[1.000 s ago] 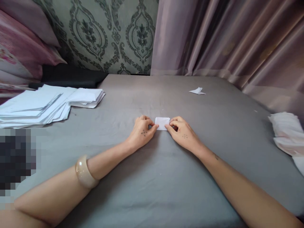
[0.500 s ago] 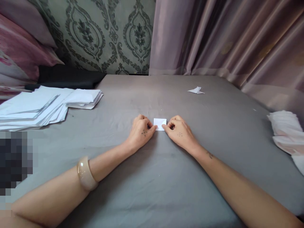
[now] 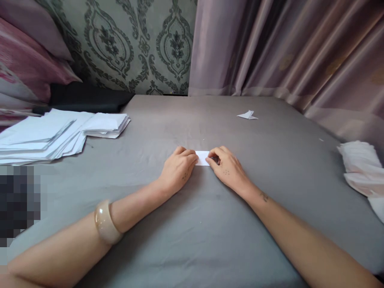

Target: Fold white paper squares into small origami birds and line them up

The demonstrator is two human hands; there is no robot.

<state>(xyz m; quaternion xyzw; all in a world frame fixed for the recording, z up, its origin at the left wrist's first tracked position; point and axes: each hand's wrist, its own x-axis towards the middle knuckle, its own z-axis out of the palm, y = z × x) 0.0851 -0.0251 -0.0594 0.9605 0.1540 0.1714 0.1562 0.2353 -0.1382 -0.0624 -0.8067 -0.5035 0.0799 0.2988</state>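
A small white folded piece of paper [image 3: 202, 158] lies on the grey cloth surface between my hands. At its left edge, my left hand [image 3: 179, 165] is closed with the fingers pressed together over the paper; the thumb is mostly hidden beneath them. My right hand [image 3: 227, 165] pinches the right edge between thumb and curled index finger. A pale bangle [image 3: 107, 222] circles my left forearm.
Stacks of white paper [image 3: 63, 134] lie at the left, in front of a black cloth [image 3: 90, 97]. A folded paper shape [image 3: 247, 115] rests at the back right. White crumpled fabric or plastic [image 3: 361, 168] lies at the right edge. Curtains [image 3: 258, 44] hang behind.
My left hand has rolled over, so its fingers now cover the paper's left edge where the thumb showed before. My right hand has shifted slightly, its fingers now covering the upper right corner.
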